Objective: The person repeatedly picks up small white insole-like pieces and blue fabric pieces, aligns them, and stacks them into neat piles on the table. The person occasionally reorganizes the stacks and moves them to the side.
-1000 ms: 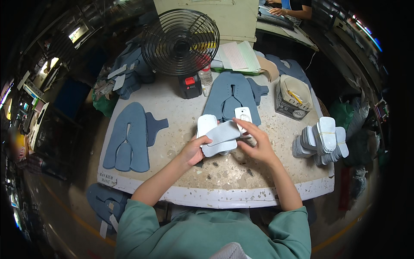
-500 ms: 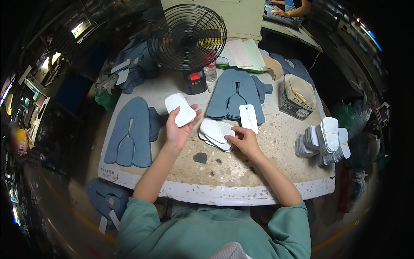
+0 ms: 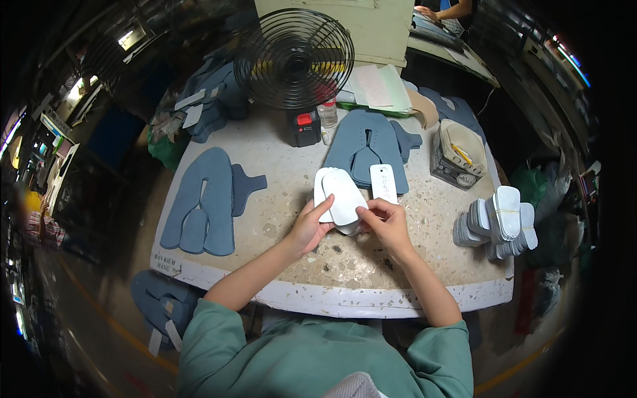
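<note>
Two overlapping white, round-ended shoe pieces (image 3: 345,196) are held up over the middle of the table. My left hand (image 3: 309,227) is closed on their left side, thumb on top. Thumb and fingers of my right hand (image 3: 389,229) pinch the lower right edge of the front piece. Under them more white pieces show in part, mostly hidden. Just beyond lies a stack of blue-grey shoe uppers (image 3: 342,147), with a white written tag (image 3: 383,182) on its front edge. Another stack of blue-grey shoe uppers (image 3: 178,212) lies to the left.
A black fan (image 3: 295,60) stands at the back beside a clear bottle (image 3: 328,114) and papers (image 3: 379,87). On the right are a box with a pencil (image 3: 458,156) and banded bundles of pale pieces (image 3: 505,212). A co-worker's hand (image 3: 428,13) shows at the far right.
My left hand has moved right with its white piece, bringing it to the pile by my right hand. The right hand now pinches the front piece, raised over the pile.
</note>
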The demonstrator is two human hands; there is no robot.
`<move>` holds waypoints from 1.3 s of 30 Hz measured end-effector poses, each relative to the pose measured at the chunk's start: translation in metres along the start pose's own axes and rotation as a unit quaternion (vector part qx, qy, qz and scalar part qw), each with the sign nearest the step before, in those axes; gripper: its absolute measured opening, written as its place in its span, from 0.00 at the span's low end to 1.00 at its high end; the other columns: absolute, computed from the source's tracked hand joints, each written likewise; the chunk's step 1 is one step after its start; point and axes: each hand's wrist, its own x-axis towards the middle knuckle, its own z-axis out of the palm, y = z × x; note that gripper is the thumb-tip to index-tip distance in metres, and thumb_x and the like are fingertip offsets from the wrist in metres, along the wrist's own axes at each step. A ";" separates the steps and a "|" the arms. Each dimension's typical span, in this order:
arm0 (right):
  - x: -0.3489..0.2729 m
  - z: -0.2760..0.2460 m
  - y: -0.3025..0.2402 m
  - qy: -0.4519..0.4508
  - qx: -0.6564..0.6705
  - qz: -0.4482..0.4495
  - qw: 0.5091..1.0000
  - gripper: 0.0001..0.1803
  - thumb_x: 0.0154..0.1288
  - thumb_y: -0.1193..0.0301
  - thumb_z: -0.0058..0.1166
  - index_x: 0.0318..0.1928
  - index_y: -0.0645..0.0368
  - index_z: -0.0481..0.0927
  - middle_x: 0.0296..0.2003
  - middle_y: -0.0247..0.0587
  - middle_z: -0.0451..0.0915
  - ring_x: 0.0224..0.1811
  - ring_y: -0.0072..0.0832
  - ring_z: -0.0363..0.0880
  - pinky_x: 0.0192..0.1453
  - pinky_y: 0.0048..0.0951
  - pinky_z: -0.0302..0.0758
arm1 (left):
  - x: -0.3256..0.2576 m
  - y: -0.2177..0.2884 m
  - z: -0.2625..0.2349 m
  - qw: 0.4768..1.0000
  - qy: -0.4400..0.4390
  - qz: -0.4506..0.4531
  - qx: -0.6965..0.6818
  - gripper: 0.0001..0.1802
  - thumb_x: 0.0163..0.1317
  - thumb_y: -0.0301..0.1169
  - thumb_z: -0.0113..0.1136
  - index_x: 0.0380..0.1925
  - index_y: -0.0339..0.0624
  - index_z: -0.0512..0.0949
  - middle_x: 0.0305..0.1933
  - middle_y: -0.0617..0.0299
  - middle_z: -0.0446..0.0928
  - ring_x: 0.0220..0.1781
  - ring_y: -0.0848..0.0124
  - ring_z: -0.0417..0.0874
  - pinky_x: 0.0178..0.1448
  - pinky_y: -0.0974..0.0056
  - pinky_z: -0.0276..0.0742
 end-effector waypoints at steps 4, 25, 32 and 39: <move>0.002 -0.009 -0.003 0.088 0.181 -0.090 0.975 0.09 0.68 0.71 0.58 0.42 0.66 0.82 0.30 0.35 0.83 0.31 0.16 0.80 0.38 0.18 0.78 | 0.001 0.001 0.000 0.996 -0.053 -0.002 -0.078 0.32 0.76 0.49 0.34 0.70 0.39 0.53 0.68 0.50 0.64 0.69 0.59 0.69 0.73 0.53 0.67; 0.014 0.008 0.006 0.021 -0.136 -0.152 0.979 0.10 0.63 0.74 0.60 0.42 0.67 0.83 0.31 0.36 0.75 0.29 0.21 0.75 0.34 0.23 0.73 | 0.043 0.025 -0.067 0.901 0.054 0.080 0.423 0.28 0.77 0.45 0.32 0.58 0.36 0.73 0.58 0.55 0.76 0.60 0.64 0.74 0.66 0.61 0.67; 0.011 -0.028 -0.008 0.165 -0.250 -0.174 0.938 0.13 0.61 0.75 0.57 0.47 0.58 0.84 0.33 0.42 0.82 0.25 0.25 0.78 0.31 0.26 0.75 | 0.029 0.001 -0.049 0.763 -0.033 0.195 0.616 0.33 0.54 0.45 0.68 0.57 0.39 0.74 0.55 0.50 0.75 0.58 0.53 0.76 0.62 0.56 0.71; 0.000 -0.093 -0.020 0.296 -0.555 -0.044 0.776 0.24 0.58 0.69 0.63 0.57 0.57 0.77 0.47 0.49 0.72 0.47 0.43 0.77 0.48 0.39 0.75 | 0.020 0.021 -0.046 0.725 -0.116 0.084 0.673 0.38 0.44 0.47 0.73 0.53 0.38 0.75 0.48 0.47 0.77 0.54 0.54 0.78 0.56 0.58 0.74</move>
